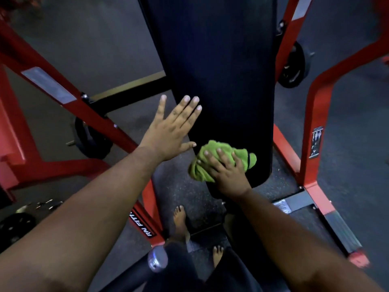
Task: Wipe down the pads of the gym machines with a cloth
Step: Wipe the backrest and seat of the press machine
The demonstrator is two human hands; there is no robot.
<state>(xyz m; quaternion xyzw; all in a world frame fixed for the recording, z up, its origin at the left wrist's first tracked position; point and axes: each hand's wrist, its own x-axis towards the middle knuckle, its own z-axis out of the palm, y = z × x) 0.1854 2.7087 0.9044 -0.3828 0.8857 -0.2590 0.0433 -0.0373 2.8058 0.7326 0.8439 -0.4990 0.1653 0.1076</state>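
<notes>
A long black pad (219,66) of a red-framed gym machine runs down the middle of the view. A crumpled green cloth (219,160) lies against the pad's lower end. My right hand (226,171) presses the cloth onto the pad, fingers spread and bent over it. My left hand (171,131) is flat with straight fingers, its fingertips on the pad's left edge just above the cloth.
Red frame bars stand on the left (69,106) and right (317,114) of the pad. Black weight plates hang at the left (90,140) and upper right (294,64). A chrome-capped black bar (156,261) crosses below. My bare feet (180,224) stand on the dark rubber floor.
</notes>
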